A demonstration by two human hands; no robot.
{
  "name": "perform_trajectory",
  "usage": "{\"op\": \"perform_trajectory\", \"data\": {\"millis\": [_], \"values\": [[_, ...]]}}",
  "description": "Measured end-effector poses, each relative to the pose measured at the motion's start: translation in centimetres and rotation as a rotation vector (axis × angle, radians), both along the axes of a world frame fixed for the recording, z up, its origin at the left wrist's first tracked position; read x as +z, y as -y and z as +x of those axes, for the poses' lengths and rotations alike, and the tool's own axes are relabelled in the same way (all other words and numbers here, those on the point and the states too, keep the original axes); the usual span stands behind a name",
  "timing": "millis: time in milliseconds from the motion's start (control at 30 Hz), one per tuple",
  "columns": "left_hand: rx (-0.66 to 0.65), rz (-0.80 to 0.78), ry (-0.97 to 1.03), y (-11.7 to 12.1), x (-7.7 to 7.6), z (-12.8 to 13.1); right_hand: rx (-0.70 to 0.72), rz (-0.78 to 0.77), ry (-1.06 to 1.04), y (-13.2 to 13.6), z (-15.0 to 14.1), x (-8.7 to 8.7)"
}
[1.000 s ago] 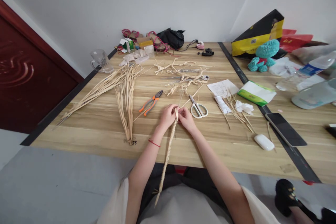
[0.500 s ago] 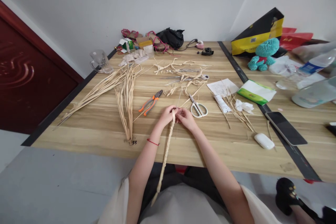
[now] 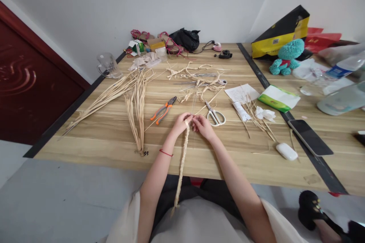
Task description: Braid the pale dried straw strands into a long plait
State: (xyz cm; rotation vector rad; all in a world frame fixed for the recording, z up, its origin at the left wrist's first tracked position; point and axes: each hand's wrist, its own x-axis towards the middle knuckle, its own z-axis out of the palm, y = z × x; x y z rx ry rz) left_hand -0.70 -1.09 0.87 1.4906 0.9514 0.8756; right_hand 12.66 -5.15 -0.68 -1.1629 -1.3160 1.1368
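A pale braided straw cord (image 3: 183, 159) hangs from my fingers over the table's front edge towards my lap. My left hand (image 3: 181, 123) is closed on its upper end, where a flat strip folds over the fingers. Close beside it, my right hand (image 3: 203, 126) pinches at the working end; thin strands run between and beyond the fingertips, and exactly which one it grips is too small to make out. White-handled scissors (image 3: 216, 117) lie just right of my right hand. Orange-handled pliers (image 3: 164, 111) rest to the left of my left hand.
Bundles of straw strips (image 3: 139, 110) lie on the left, near a glass mug (image 3: 109, 65). Straw scraps and thin metal rods (image 3: 196, 82) are scattered ahead. On the right are a glue tube (image 3: 241, 111), a phone (image 3: 310, 137), a white case (image 3: 286, 151) and a tissue pack (image 3: 279, 98).
The cord's top has shifted slightly left in my left hand, and its lower end has swung and risen a little. My right fingers have moved slightly apart from the left.
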Motion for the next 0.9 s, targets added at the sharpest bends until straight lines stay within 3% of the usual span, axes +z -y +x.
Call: {"op": "perform_trajectory", "data": {"millis": [567, 900], "values": [[0.025, 0.082, -0.082, 0.0, -0.1, -0.1, -0.152, 0.031, 0.052, 0.1, -0.4, 0.1], [0.029, 0.098, -0.097, 0.1, -0.2, 0.0, -0.135, 0.043, 0.042, 0.4, -0.9, 0.2]]}}
